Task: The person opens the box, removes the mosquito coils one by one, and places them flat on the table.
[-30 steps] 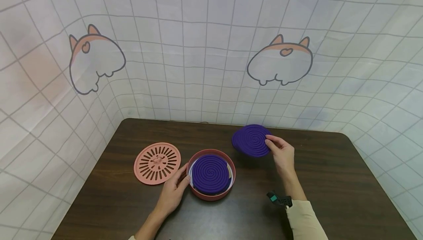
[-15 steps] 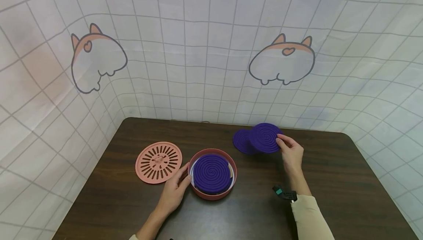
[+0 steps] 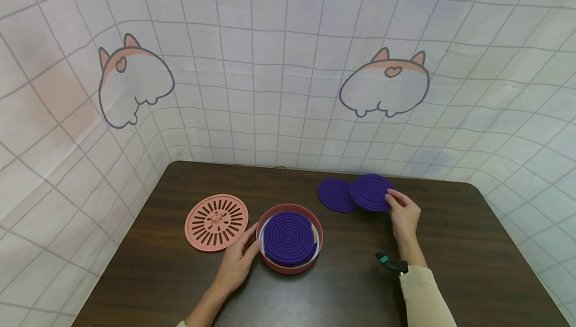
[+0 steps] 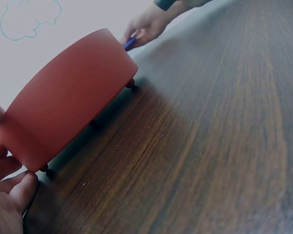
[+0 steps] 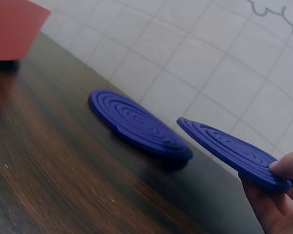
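Note:
My right hand pinches a purple spiral mosquito coil by its right edge, thumb on top and fingers beneath. In the right wrist view this coil is tilted and raised off the table. Another purple mosquito coil lies flat just to its left. My left hand holds the left side of a round red coil holder, with the thumb at the rim. Inside the holder lies a purple coil over something white, mostly hidden. Small feet lift the holder slightly off the table.
A pink slotted lid lies flat to the left of the holder, beside my left hand. All of it is on a dark wooden table. A white checked cloth hangs behind the table's back edge.
My right hand has moved right with its mosquito coil, then lowered slightly. The coil on the table, at first mostly covered, now shows to the left. The left hand stays on the holder.

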### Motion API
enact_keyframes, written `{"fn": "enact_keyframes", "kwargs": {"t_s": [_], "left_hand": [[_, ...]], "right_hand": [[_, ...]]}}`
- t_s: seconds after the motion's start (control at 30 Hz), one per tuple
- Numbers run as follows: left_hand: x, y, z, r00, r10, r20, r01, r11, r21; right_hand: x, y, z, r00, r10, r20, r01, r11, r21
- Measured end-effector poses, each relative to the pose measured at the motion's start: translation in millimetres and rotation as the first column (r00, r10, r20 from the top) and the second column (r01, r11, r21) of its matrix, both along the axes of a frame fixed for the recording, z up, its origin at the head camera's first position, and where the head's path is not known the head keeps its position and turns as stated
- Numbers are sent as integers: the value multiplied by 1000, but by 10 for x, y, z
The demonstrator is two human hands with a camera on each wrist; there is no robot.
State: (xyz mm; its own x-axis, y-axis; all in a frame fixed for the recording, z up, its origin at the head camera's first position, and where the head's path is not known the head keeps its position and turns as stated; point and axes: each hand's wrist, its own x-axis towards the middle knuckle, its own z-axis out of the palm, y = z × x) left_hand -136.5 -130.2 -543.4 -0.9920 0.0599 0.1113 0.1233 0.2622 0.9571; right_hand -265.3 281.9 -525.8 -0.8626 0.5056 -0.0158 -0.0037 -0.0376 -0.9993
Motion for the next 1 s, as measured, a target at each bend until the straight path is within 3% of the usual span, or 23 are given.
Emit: {"fn": "enact_keyframes", "kwargs": {"t_s": [0.33, 0.53, 1.0], "left_hand": [[5, -2, -10, 1000, 0, -7, 0, 1000, 3], [-1, -1, -29, 999, 1, -46, -2, 1000, -10], [6, 3, 3, 1000, -4, -11, 4, 1000, 6]], "right_hand": [[24, 145, -82, 998, -49, 41, 48, 998, 28], [20, 211, -95, 997, -60, 44, 58, 997, 48], [23, 219, -83, 995, -59, 84, 46, 987, 152]]}}
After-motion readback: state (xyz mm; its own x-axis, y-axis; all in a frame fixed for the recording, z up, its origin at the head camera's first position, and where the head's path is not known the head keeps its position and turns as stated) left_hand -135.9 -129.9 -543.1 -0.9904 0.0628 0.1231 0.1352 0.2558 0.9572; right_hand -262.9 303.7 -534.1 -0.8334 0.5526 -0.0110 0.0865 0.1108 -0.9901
